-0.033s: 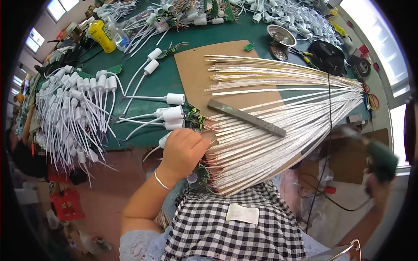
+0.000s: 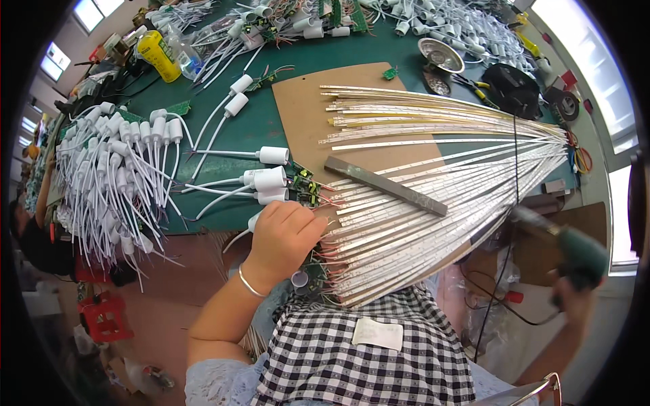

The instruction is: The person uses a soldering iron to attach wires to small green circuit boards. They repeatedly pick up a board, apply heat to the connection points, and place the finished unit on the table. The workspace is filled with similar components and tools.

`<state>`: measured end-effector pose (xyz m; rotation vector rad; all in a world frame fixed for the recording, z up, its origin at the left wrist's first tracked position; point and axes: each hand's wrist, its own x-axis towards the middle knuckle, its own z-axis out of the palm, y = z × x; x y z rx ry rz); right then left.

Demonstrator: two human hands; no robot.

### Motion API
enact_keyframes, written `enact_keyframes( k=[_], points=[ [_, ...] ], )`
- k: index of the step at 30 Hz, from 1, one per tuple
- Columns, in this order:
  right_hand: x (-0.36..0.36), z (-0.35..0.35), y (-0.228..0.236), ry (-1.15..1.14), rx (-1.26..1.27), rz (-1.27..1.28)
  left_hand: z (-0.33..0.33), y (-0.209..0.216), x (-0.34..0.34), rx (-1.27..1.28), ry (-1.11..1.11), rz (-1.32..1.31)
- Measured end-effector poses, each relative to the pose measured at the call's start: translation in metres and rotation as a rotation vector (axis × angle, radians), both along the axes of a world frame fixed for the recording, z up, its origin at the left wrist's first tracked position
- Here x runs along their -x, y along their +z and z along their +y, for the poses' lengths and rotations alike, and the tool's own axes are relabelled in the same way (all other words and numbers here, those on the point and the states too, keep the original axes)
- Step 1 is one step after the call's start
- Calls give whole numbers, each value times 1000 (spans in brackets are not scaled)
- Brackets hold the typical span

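My left hand (image 2: 284, 233) is closed in a pinch at the left ends of the LED strips (image 2: 413, 216), where red wires meet small green circuit boards (image 2: 302, 186). What its fingertips hold is hidden. White cylindrical caps with cables (image 2: 269, 178) lie just beyond it. My right hand (image 2: 574, 298) grips the handle of a green gun-shaped tool (image 2: 582, 257), blurred by motion. The tool's dark barrel points left, toward the right edge of the fanned strips. A grey metal bar (image 2: 386, 185) lies across the strips.
A brown board (image 2: 298, 101) lies under the strips on the green table (image 2: 230, 145). A heap of white capped cables (image 2: 115, 155) is on the left. Beyond are a yellow bottle (image 2: 158, 55), a metal bowl (image 2: 441, 55) and pliers (image 2: 476, 88). A black cord (image 2: 516, 155) hangs at right.
My right hand has moved a little left with the green tool, bringing its barrel closer to the strips. My left hand stays in place.
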<state>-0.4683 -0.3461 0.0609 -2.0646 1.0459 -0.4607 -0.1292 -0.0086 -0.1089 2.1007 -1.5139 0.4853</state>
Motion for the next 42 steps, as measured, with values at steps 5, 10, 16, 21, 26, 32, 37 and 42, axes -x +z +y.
enact_keyframes(
  k=[5, 10, 16, 21, 26, 32, 37, 42],
  points=[
    [-55, 67, -129, 57, -779, -355, -5, 18, -11, -3, -41, -20],
    [-86, 98, -165, 333, -961, -349, -17, 2, -9, -36, -105, 39],
    [-98, 94, -160, 534, -711, -156, -19, 3, -14, -65, -97, 86],
    [-112, 93, -161, 712, -534, -230, -18, 5, -12, -124, -50, 37],
    [-120, 92, -163, 846, -272, -179, -17, 3, -10, -106, -37, 52],
    [-124, 96, -159, 861, -293, -118, -16, 3, -10, -128, -22, 48],
    [-130, 103, -153, 826, -223, -109, -15, 3, -10, -137, -27, 59],
    [-136, 103, -150, 833, -107, -132, -16, 0, -11, -71, -30, 72]
  ],
)
